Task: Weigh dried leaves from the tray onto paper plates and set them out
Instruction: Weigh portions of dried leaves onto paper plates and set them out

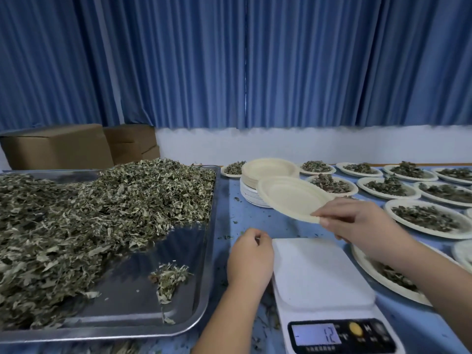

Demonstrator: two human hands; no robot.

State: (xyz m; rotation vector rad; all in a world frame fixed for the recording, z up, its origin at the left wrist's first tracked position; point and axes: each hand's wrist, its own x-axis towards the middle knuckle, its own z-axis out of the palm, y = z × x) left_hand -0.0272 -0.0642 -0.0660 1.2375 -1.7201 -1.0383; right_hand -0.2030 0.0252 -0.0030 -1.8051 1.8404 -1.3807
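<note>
The step in hand is, in my judgement, the bringing of a new plate to the scale. The right hand (357, 226) pinches the empty paper plate (293, 198) at its near rim, thumb below and fingers on top. The plate is in the air, tilted, right of the middle of the frame, between the stack of plates (270, 169) behind it and the scale (319, 274) in front. The left hand (251, 259) is just beside the left edge of the scale, in the lower middle. Its fingers are curled in, and I cannot tell if they hold something.

The white platform of the scale carries nothing. The display (316, 337) at the bottom shows a number that looks like 12. The next move probably calls for laying the plate flat and centred on the platform and checking the reading before any leaves go on it.

The metal tray (212, 251) fills the left of the frame. It holds a big heap of dried leaves (102, 213) toward its back and left. Its near right part is mostly bare metal, with one small clump (169, 279) there. On the right of the frame many filled plates (429, 218) stand in rows on the blue table (235, 213), each with a small portion of leaves. One more lies partly under the right forearm.
</note>
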